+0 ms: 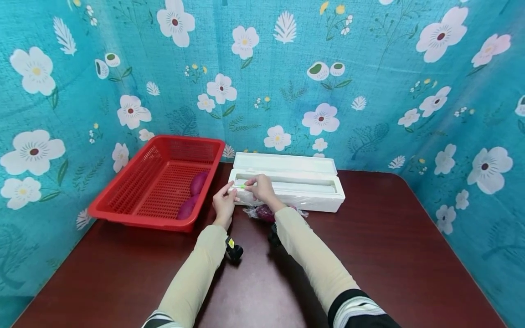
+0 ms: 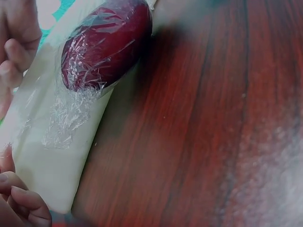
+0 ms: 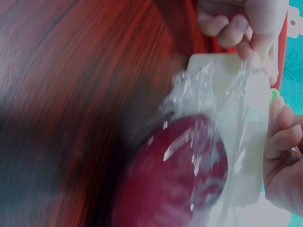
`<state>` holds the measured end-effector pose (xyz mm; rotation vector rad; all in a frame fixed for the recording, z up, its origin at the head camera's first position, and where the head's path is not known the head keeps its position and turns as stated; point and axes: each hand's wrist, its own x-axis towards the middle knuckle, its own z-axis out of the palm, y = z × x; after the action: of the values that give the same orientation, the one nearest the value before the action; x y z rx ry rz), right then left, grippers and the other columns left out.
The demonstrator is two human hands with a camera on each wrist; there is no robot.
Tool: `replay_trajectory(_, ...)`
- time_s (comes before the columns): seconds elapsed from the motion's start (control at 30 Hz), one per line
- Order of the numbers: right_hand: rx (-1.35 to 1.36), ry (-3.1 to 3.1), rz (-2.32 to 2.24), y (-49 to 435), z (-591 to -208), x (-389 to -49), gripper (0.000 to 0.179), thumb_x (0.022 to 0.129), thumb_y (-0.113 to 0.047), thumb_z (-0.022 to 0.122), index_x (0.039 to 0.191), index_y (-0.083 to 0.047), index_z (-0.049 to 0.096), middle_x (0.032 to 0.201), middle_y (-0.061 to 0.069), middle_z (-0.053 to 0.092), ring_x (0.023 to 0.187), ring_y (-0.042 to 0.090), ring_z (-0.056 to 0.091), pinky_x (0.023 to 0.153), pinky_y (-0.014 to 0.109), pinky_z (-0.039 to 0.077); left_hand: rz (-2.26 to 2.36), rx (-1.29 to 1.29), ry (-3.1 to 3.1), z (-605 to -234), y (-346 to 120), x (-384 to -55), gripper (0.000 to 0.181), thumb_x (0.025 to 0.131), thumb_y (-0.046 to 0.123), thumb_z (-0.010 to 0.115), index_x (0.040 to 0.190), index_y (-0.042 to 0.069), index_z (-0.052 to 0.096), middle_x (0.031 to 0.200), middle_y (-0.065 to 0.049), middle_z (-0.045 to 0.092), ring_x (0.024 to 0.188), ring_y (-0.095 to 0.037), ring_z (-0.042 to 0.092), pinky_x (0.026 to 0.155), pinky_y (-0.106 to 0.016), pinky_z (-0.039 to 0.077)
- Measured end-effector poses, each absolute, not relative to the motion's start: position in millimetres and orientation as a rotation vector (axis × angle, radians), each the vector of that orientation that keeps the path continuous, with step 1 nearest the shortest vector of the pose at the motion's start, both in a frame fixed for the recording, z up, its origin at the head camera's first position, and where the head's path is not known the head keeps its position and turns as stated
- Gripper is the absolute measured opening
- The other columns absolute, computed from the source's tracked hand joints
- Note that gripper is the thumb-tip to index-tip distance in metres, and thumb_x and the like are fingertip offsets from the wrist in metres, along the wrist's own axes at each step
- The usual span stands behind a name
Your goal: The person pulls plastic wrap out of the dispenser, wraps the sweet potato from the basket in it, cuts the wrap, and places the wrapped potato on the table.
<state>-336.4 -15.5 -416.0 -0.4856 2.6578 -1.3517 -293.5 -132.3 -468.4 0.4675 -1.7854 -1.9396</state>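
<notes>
A long white cling film box (image 1: 295, 202) stands with its lid raised at the back. My left hand (image 1: 223, 205) is at its left end, pinching the edge of the clear cling film (image 3: 203, 87) between thumb and finger. With its fingertips, my right hand (image 1: 262, 189) pinches a small green slide cutter (image 3: 274, 94) on the box's front rim, just right of the left hand. Film hangs down the front of the box to a smooth purple oblong vegetable (image 2: 109, 45), which is wrapped in it and lies against the box. Its exact kind is unclear.
At the left stands a red plastic basket (image 1: 143, 220) with two purple oblong vegetables (image 1: 188, 207) along its right side. Each wrist carries a small black camera (image 1: 234, 250). A blue floral cloth (image 1: 262, 68) hangs behind the dark wooden table (image 1: 389, 255).
</notes>
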Motion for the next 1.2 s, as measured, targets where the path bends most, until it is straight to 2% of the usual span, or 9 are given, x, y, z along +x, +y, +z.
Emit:
replay_trajectory(0.23, -0.503, 2.684, -1.338, 2.9, -414.9, -336.1, 0.013, 0.082, -0.008, 0.064, 0.091, -0.001, 0.068, 0.073, 0.011, 0.065, 0.031, 0.011, 0.04, 0.033, 0.021, 0.029, -1.884, 0.514, -1.844, -466.9, -130.3, -292.7, 0.029, 0.081, 0.005, 0.064, 0.109, 0.012, 0.066, 0.053, 0.0, 0.057, 0.043, -0.003, 0.053, 0.051, -0.014, 0.04)
replay_trajectory(0.57, -0.576, 2.749, -1.289, 12.0, -417.2, -335.3, 0.013, 0.082, -0.008, 0.063, 0.091, 0.0, 0.068, 0.082, 0.012, 0.065, 0.031, 0.01, 0.04, 0.036, 0.021, 0.035, -1.9, 0.555, -1.885, -465.5, -129.2, -292.4, 0.029, 0.082, 0.008, 0.065, 0.11, 0.015, 0.066, 0.057, -0.002, 0.059, 0.044, -0.003, 0.054, 0.051, -0.014, 0.04)
replay_trajectory(0.73, -0.614, 2.818, -1.241, 16.6, -419.3, -336.9, 0.012, 0.081, -0.009, 0.065, 0.089, 0.0, 0.069, 0.094, 0.012, 0.062, 0.033, 0.008, 0.042, 0.04, 0.021, 0.039, -1.858, 0.555, -1.889, -464.8, -130.4, -291.4, 0.029, 0.081, 0.008, 0.065, 0.109, 0.015, 0.067, 0.051, 0.003, 0.057, 0.043, -0.003, 0.054, 0.062, -0.016, 0.041)
replay_trajectory(0.9, -0.636, 2.823, -1.211, 22.1, -421.7, -336.5, 0.012, 0.081, -0.008, 0.065, 0.088, 0.0, 0.069, 0.095, 0.012, 0.061, 0.036, 0.012, 0.047, 0.042, 0.023, 0.043, -1.825, 0.558, -1.921, -467.6, -129.4, -290.2, 0.029, 0.081, 0.008, 0.065, 0.109, 0.016, 0.067, 0.047, 0.004, 0.054, 0.043, -0.002, 0.052, 0.075, -0.021, 0.039)
replay_trajectory(1.0, -0.665, 2.849, -1.169, 26.3, -421.7, -336.0, 0.012, 0.081, -0.008, 0.064, 0.088, 0.0, 0.069, 0.092, 0.011, 0.061, 0.047, 0.015, 0.053, 0.051, 0.023, 0.046, -1.814, 0.545, -1.933, -468.9, -128.2, -290.4, 0.029, 0.08, 0.008, 0.066, 0.109, 0.016, 0.067, 0.048, 0.005, 0.054, 0.044, -0.001, 0.052, 0.078, -0.021, 0.037)
replay_trajectory(1.1, -0.69, 2.888, -1.147, 32.6, -420.1, -336.9, 0.012, 0.081, -0.009, 0.065, 0.088, 0.0, 0.069, 0.09, 0.01, 0.061, 0.053, 0.017, 0.055, 0.055, 0.024, 0.047, -1.796, 0.519, -1.923, -467.3, -127.9, -291.3, 0.029, 0.08, 0.007, 0.066, 0.109, 0.014, 0.067, 0.048, 0.005, 0.054, 0.043, -0.001, 0.051, 0.073, -0.021, 0.039)
replay_trajectory(1.2, -0.687, 2.87, -1.157, 41.7, -417.5, -338.2, 0.013, 0.082, -0.007, 0.063, 0.09, 0.002, 0.068, 0.091, 0.012, 0.061, 0.046, 0.016, 0.051, 0.049, 0.024, 0.045, -1.782, 0.522, -1.904, -464.9, -129.6, -291.8, 0.029, 0.08, 0.006, 0.066, 0.108, 0.014, 0.067, 0.048, 0.005, 0.053, 0.043, 0.0, 0.05, 0.068, -0.02, 0.039)
